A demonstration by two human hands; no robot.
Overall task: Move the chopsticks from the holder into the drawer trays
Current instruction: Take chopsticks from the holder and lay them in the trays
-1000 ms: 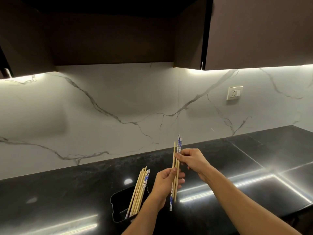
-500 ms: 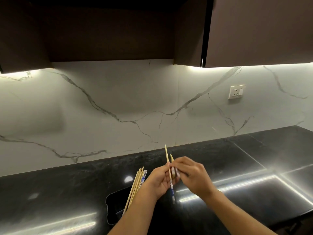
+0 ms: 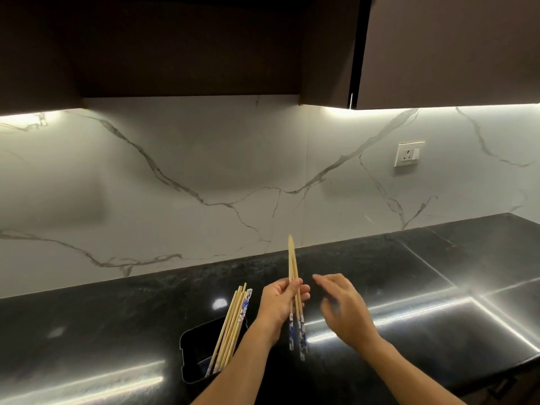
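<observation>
My left hand (image 3: 280,305) grips a pair of wooden chopsticks (image 3: 293,264) near their middle. Their plain tips point up and their blue-and-white patterned ends hang below the hand. My right hand (image 3: 343,308) is just to the right of them, fingers spread, touching nothing and slightly blurred. A black holder (image 3: 191,358) stands on the counter at lower left, and several more chopsticks (image 3: 230,325) lean in it. No drawer or tray is in view.
A black polished countertop (image 3: 409,287) runs across the frame with bright light reflections. Behind it is a white marble backsplash with a wall socket (image 3: 408,154). Dark upper cabinets (image 3: 438,48) hang overhead.
One second ago both hands held the pair. My right hand has let go and moved off to the right. The pair now has its patterned ends down in my left hand.
</observation>
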